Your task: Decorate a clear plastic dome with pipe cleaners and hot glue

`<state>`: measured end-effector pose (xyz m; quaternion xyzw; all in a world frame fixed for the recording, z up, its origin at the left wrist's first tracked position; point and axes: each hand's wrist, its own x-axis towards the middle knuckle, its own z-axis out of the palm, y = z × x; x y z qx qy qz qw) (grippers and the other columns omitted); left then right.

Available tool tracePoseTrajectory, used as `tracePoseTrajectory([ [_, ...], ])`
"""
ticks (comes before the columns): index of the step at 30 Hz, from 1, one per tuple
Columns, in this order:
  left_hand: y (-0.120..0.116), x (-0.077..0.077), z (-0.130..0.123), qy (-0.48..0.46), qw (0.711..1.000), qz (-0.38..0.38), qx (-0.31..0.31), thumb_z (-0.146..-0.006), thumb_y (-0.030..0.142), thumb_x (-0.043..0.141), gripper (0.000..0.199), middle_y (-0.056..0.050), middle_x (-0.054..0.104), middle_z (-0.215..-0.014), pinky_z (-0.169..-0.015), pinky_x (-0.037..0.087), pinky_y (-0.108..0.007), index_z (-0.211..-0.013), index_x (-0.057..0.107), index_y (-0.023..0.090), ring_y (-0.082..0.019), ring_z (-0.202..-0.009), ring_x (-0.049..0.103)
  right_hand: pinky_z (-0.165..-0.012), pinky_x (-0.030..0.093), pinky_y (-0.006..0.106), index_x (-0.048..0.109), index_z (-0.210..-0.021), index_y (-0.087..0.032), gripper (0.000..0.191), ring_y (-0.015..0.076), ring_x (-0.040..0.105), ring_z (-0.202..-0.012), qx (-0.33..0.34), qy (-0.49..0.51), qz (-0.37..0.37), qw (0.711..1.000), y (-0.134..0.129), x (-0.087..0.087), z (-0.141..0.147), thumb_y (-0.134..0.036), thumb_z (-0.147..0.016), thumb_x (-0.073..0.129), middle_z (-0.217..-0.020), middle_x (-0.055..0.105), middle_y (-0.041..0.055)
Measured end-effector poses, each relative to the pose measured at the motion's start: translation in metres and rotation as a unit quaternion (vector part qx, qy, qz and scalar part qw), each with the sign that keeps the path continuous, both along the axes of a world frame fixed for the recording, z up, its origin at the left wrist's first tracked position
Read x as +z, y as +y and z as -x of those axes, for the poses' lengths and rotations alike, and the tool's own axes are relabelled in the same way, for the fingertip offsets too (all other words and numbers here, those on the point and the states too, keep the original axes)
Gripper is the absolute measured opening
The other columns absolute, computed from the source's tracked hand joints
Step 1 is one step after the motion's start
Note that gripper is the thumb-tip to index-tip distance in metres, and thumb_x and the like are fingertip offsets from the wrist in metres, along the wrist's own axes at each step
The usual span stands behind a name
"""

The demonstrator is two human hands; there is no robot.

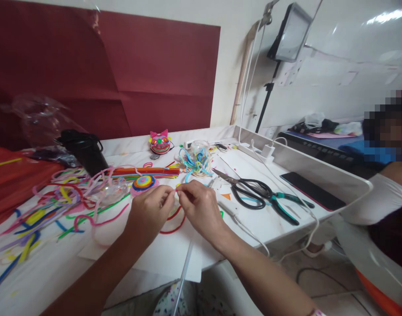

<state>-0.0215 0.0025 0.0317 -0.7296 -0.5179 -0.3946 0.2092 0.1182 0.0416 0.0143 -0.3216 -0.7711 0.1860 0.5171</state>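
Observation:
My left hand and my right hand meet over the front of the table, thumbs and fingertips pinched close together. Whatever is between the fingertips is too small to make out. Below my right hand a pale thin strip runs down past the table edge; I cannot tell whether it is held. A red fuzzy stem curves on the white paper under the hands. Just behind my left hand lies a round, rainbow-ringed disc of coiled fuzzy stems on a pink base.
Loose pipe cleaners litter the left side, near a black cup. Farther back sit a pink cat-faced ornament and a tangled bundle. Rightward are scissors, green-handled pliers, a corded tool, a phone and a seated person.

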Motion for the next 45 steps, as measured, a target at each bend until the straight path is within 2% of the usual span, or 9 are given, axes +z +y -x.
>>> tracePoseTrajectory([
  [6,0.001,-0.005,-0.004,0.063,0.996,-0.059,0.012,-0.09,0.017,0.049,0.024,0.001,0.066,-0.06,-0.053,0.043,-0.021,-0.07,0.062,0.016,-0.011,-0.053,0.062,-0.065,0.044,0.027,0.071,-0.082,-0.015,0.014,0.0162,0.06,-0.07,-0.009,0.019,0.002,1.0,-0.003,-0.005,0.001,-0.01,-0.084,0.058,-0.076,0.066,0.0045],
  [18,-0.001,-0.014,-0.005,0.105,0.989,-0.096,0.034,-0.091,0.016,0.048,0.022,-0.001,0.069,-0.064,-0.054,0.045,-0.023,-0.076,0.063,0.015,-0.013,-0.055,0.064,-0.064,0.043,0.026,0.069,-0.081,-0.018,0.016,0.0147,0.058,-0.068,-0.03,0.032,0.012,0.999,-0.007,-0.008,0.003,-0.013,-0.084,0.055,-0.074,0.065,0.0024],
  [25,-0.001,-0.011,-0.004,0.09,0.993,-0.073,0.035,-0.09,0.015,0.049,0.019,0.0,0.071,-0.067,-0.056,0.046,-0.023,-0.078,0.064,0.017,-0.013,-0.057,0.066,-0.068,0.048,0.028,0.07,-0.09,-0.019,0.017,0.016,0.061,-0.073,-0.005,0.022,0.0,1.0,-0.005,-0.005,-0.008,-0.017,-0.089,0.053,-0.082,0.068,0.0051],
  [27,-0.002,-0.011,0.004,0.1,0.991,-0.081,0.03,-0.089,0.015,0.051,0.016,0.0,0.072,-0.069,-0.057,0.047,-0.023,-0.081,0.064,0.017,-0.014,-0.058,0.067,-0.072,0.049,0.03,0.069,-0.097,-0.02,0.018,0.0175,0.063,-0.079,-0.028,0.003,-0.023,0.999,0.007,-0.003,-0.03,-0.02,-0.091,0.051,-0.09,0.069,0.0068],
  [29,-0.002,-0.013,0.014,0.107,0.991,-0.081,0.028,-0.089,0.018,0.053,0.012,0.0,0.074,-0.072,-0.059,0.047,-0.023,-0.084,0.064,0.019,-0.014,-0.059,0.067,-0.077,0.05,0.033,0.068,-0.098,-0.02,0.019,0.02,0.063,-0.085,-0.1,-0.016,-0.054,0.993,0.027,-0.002,-0.066,-0.021,-0.091,0.051,-0.094,0.069,0.0082],
  [33,-0.003,-0.019,0.034,0.126,0.989,-0.066,0.024,-0.089,0.018,0.055,0.011,0.001,0.075,-0.082,-0.066,0.048,-0.022,-0.089,0.065,0.022,-0.015,-0.071,0.07,-0.084,0.048,0.044,0.067,-0.098,-0.019,0.02,0.0271,0.061,-0.092,-0.3,-0.073,-0.072,0.948,0.078,-0.006,-0.169,-0.023,-0.088,0.051,-0.099,0.067,0.012],
  [37,-0.001,-0.028,0.043,0.139,0.987,-0.078,0.03,-0.089,0.017,0.055,0.012,0.002,0.076,-0.085,-0.064,0.047,-0.021,-0.091,0.065,0.024,-0.015,-0.074,0.07,-0.087,0.045,0.048,0.065,-0.077,-0.022,0.012,0.0297,0.062,-0.094,-0.381,-0.1,-0.04,0.918,0.117,-0.022,-0.261,-0.024,-0.084,0.055,-0.083,0.063,0.0101],
  [41,0.001,-0.034,0.047,0.163,0.984,-0.07,0.03,-0.093,0.018,0.046,0.02,0.004,0.076,-0.083,-0.055,0.044,-0.02,-0.09,0.065,0.025,-0.013,-0.07,0.07,-0.077,0.048,0.045,0.054,-0.059,-0.024,0.025,0.0286,0.063,-0.088,-0.411,-0.12,-0.001,0.904,0.132,-0.048,-0.303,-0.038,-0.074,0.067,-0.066,0.057,0.0072],
  [45,0.001,-0.037,0.049,0.133,0.991,-0.018,0.027,-0.092,0.021,0.047,0.017,0.004,0.076,-0.084,-0.057,0.045,-0.021,-0.092,0.063,0.025,-0.013,-0.069,0.07,-0.076,0.047,0.056,0.053,-0.057,-0.026,0.028,0.0343,0.062,-0.087,-0.439,-0.138,0.029,0.887,0.135,-0.065,-0.315,-0.041,-0.07,0.072,-0.063,0.055,0.0076],
])
